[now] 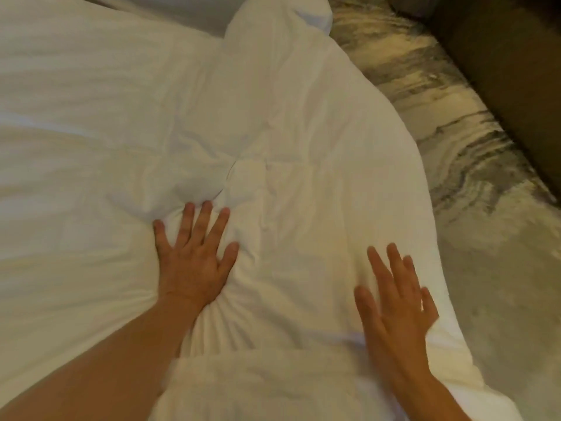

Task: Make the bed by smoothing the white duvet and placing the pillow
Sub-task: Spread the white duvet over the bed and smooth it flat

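White duvet [273,123] creases under our flat left hand [194,262], pinning it; our right hand [397,302], fingers straight, sweeps its floor-side edge smooth.

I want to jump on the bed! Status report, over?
Left hand flat, pressing duvet. Right hand open at duvet's edge. Duvet creased around left hand. Nothing in the way.

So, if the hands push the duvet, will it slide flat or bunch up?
Probably bunches: the duvet puckers into folds around the pressing left hand. It looks soft and floppy, draping over the edge near the right hand. Likely light, given its puffiness.
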A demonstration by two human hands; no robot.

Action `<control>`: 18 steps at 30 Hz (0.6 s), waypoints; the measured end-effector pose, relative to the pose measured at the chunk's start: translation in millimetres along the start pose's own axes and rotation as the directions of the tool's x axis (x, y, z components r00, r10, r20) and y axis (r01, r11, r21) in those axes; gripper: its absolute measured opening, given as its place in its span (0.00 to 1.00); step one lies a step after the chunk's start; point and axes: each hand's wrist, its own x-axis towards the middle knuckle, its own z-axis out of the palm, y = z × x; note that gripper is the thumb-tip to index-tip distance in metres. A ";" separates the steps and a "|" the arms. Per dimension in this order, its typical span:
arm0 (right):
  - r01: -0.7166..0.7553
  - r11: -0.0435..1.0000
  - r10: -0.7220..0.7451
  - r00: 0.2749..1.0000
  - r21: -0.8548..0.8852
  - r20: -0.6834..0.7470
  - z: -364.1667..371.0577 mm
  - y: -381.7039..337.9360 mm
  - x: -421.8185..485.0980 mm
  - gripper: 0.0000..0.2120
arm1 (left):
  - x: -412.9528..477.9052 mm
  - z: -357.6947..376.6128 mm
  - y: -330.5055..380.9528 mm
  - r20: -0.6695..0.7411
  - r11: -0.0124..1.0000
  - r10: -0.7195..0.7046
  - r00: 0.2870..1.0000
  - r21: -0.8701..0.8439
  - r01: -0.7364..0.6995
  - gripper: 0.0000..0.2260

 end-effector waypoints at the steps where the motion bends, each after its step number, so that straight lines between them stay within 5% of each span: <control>1: 0.024 0.999 -0.024 1.000 0.029 -0.017 0.3 -15.8 43.5 0.36 | 0.5 1.7 -1.3 -0.001 1.000 -0.001 1.000 -0.004 0.001 0.30; 9: 0.060 0.988 -0.066 0.997 -0.139 -0.040 23.4 -80.5 337.6 0.34 | 6.9 16.4 -11.3 -0.122 1.000 0.021 0.992 -0.015 -0.023 0.30; 14: -0.312 0.920 0.299 0.950 -0.237 -0.090 19.3 -60.9 409.9 0.48 | 13.9 22.8 -11.2 -0.205 0.999 0.023 0.978 -0.023 -0.029 0.29; 16: -0.463 0.880 0.458 0.886 -0.110 -0.066 24.5 -45.0 423.6 0.56 | 14.4 25.9 -11.5 -0.213 0.999 0.023 0.977 -0.039 -0.032 0.28; 18: -0.471 0.876 0.476 0.879 0.104 -0.029 27.3 -36.7 425.2 0.53 | 14.9 27.4 -12.2 -0.216 0.998 0.023 0.976 -0.054 -0.036 0.29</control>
